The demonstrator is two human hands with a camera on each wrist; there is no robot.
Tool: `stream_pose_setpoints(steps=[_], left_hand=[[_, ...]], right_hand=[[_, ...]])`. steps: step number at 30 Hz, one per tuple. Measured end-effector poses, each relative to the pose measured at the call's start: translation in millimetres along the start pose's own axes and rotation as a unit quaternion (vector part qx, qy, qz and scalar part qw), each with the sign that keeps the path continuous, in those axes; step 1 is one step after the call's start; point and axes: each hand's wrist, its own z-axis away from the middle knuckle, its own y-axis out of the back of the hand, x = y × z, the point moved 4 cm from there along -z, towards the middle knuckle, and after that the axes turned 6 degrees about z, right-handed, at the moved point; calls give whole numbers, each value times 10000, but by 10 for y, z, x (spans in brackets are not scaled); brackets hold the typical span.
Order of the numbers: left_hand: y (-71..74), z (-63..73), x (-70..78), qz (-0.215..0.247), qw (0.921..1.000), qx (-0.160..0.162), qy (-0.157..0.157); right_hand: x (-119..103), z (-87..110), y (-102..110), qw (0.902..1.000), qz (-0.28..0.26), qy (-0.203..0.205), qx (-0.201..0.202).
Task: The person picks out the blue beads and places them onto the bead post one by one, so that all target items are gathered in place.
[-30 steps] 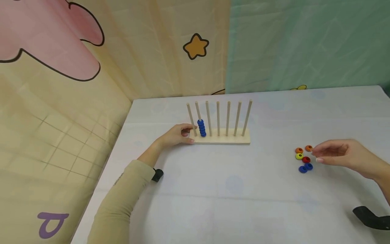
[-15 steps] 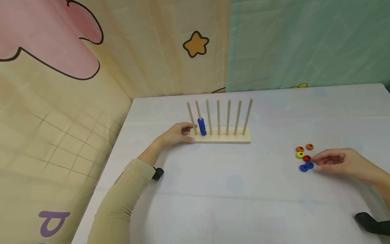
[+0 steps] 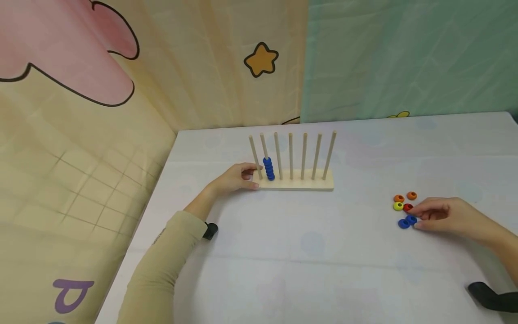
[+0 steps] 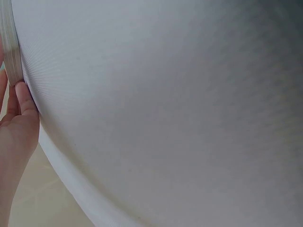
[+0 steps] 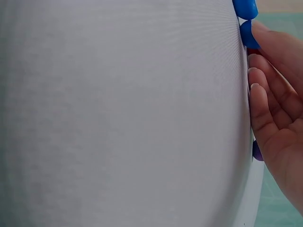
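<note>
In the head view a wooden peg stand (image 3: 297,184) with several upright pegs rests on the table. A stack of blue beads (image 3: 269,168) sits on its second peg from the left. My left hand (image 3: 232,180) grips the stand's left end, thumb at the front; the left wrist view shows fingertips at the wooden base (image 4: 12,52). At the right, my right hand (image 3: 449,215) reaches over loose beads, thumb tip against a blue bead (image 5: 248,34) and index fingertip beside a red bead (image 3: 408,208). Another blue bead (image 3: 403,224) lies alongside.
Two orange beads (image 3: 411,195) and a yellow bead (image 3: 398,206) lie just beyond the red one. A purple bead (image 5: 257,150) shows behind my right hand in its wrist view. Printed curtains (image 3: 226,90) stand behind the white table (image 3: 283,270).
My right hand has come down and toward the front, from beside the orange bead to the red and blue beads, then slightly left. My left hand stays on the stand.
</note>
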Motion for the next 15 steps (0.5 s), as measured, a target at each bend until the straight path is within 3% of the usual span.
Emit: stream_pose_setpoints(steps=[8, 15], left_hand=[[-11, 18, 17, 151, 9999, -14, 67], [-17, 27, 14, 227, 9997, -26, 112]], right_hand=[[-54, -15, -28, 9986, 18, 533, 26], [-48, -14, -28, 9994, 136, 319, 43]])
